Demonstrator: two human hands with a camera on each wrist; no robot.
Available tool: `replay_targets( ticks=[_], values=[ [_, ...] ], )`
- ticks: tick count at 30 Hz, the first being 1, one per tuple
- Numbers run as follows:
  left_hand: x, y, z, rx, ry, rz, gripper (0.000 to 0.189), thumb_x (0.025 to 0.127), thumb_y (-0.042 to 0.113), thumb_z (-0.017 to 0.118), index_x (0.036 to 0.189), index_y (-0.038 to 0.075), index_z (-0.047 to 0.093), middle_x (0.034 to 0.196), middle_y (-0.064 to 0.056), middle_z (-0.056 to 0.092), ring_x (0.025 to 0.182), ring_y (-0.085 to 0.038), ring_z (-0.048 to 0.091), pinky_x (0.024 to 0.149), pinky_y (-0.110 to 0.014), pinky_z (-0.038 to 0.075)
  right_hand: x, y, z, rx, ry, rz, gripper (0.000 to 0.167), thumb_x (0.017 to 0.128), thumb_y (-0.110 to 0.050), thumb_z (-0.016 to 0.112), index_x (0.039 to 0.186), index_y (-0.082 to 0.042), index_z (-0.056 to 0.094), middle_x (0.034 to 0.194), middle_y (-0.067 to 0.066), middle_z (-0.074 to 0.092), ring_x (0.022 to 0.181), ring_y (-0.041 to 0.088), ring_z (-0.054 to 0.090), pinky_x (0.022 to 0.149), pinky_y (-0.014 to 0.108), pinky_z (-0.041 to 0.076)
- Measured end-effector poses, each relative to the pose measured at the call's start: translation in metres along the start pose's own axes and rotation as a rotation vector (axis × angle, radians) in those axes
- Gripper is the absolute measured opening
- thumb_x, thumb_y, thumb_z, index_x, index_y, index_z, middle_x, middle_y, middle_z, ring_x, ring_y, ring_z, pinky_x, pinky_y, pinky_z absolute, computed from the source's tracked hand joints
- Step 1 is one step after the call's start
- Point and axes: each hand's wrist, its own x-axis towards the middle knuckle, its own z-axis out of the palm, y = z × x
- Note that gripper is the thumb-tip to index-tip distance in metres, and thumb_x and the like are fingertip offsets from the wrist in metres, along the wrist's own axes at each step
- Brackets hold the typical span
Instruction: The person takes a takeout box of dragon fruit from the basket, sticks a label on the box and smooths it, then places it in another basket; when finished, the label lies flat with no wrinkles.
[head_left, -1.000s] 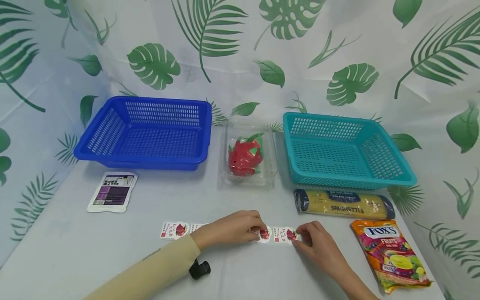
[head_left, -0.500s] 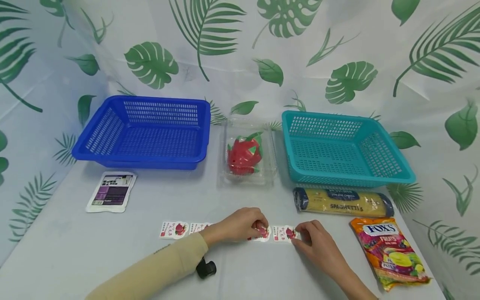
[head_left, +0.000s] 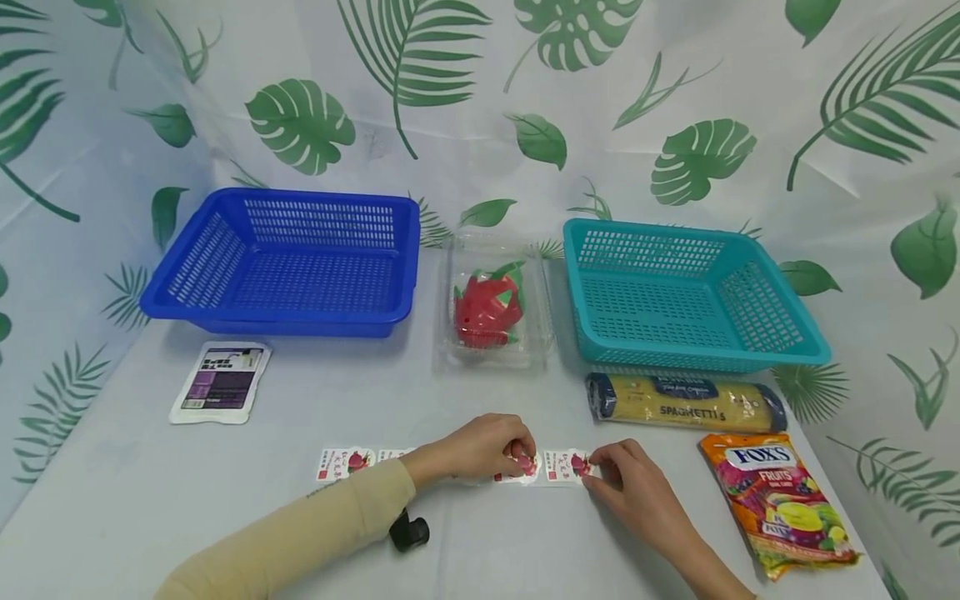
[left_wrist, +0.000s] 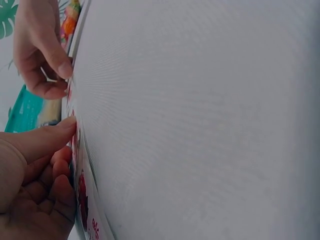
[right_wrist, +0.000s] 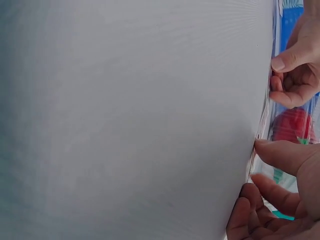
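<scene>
A strip of white stickers [head_left: 561,467], each printed with a red dragon fruit and writing, runs left to right across the near part of the table. My left hand [head_left: 487,447], its forearm crossing over part of the strip, pinches it right of the middle with bent fingers. At the strip's right end, my right hand [head_left: 636,492] holds the last sticker's edge between thumb and forefinger. In the left wrist view the left thumb [left_wrist: 60,127] lies on the strip's printed face. The right wrist view shows the right thumb [right_wrist: 272,150] at the strip's edge.
Behind stand a blue basket [head_left: 277,321], a clear plastic box [head_left: 536,350] holding a red dragon fruit [head_left: 486,312], and a teal basket [head_left: 675,358]. A spaghetti pack [head_left: 686,404] and a Fox's candy bag [head_left: 783,508] lie right; a white-and-purple packet [head_left: 222,383] lies left.
My left hand has shifted slightly right along the strip, with its sleeve, and its fingers now bear on the dragon fruit print. The right hand keeps its place at the end.
</scene>
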Motion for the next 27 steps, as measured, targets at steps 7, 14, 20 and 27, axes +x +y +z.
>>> replay_targets(
  ticks=[7, 14, 20, 27],
  values=[
    [0.0, 0.0003, -0.0005, -0.018, -0.01, -0.033, 0.012, 0.088, 0.014, 0.074, 0.1, 0.014, 0.07, 0.085, 0.009, 0.054, 0.08, -0.003, 0.048, 0.074, -0.016, 0.041, -0.0006, -0.0006, 0.0002, 0.0, 0.014, 0.02, 0.046, 0.081, -0.019, 0.081, 0.118, -0.001, 0.06, 0.103, 0.008, 0.053, 0.086, 0.018, 0.05, 0.076, 0.031, 0.051],
    [0.0007, 0.001, -0.0014, -0.017, -0.013, -0.044, 0.012, 0.089, 0.015, 0.073, 0.1, 0.014, 0.07, 0.084, 0.009, 0.054, 0.08, -0.004, 0.048, 0.074, -0.017, 0.04, 0.0004, -0.0016, -0.0026, -0.004, 0.003, 0.015, 0.043, 0.082, -0.02, 0.081, 0.115, 0.0, 0.062, 0.103, 0.008, 0.054, 0.084, 0.017, 0.05, 0.074, 0.031, 0.051],
    [0.001, 0.0016, -0.0012, -0.01, -0.01, -0.038, 0.011, 0.088, 0.014, 0.074, 0.099, 0.014, 0.07, 0.083, 0.008, 0.053, 0.079, -0.004, 0.047, 0.074, -0.017, 0.04, 0.0015, -0.0018, -0.0022, -0.012, 0.002, 0.0, 0.041, 0.081, -0.018, 0.081, 0.113, 0.0, 0.063, 0.1, 0.007, 0.054, 0.082, 0.017, 0.05, 0.072, 0.029, 0.05],
    [0.0004, 0.0025, -0.0007, -0.006, -0.014, -0.045, 0.012, 0.089, 0.015, 0.074, 0.099, 0.015, 0.069, 0.084, 0.009, 0.053, 0.08, -0.004, 0.047, 0.075, -0.017, 0.04, 0.0017, -0.0028, -0.0017, -0.007, -0.006, 0.011, 0.04, 0.079, -0.016, 0.082, 0.112, -0.001, 0.063, 0.099, 0.008, 0.052, 0.081, 0.017, 0.049, 0.07, 0.028, 0.05]
  ],
)
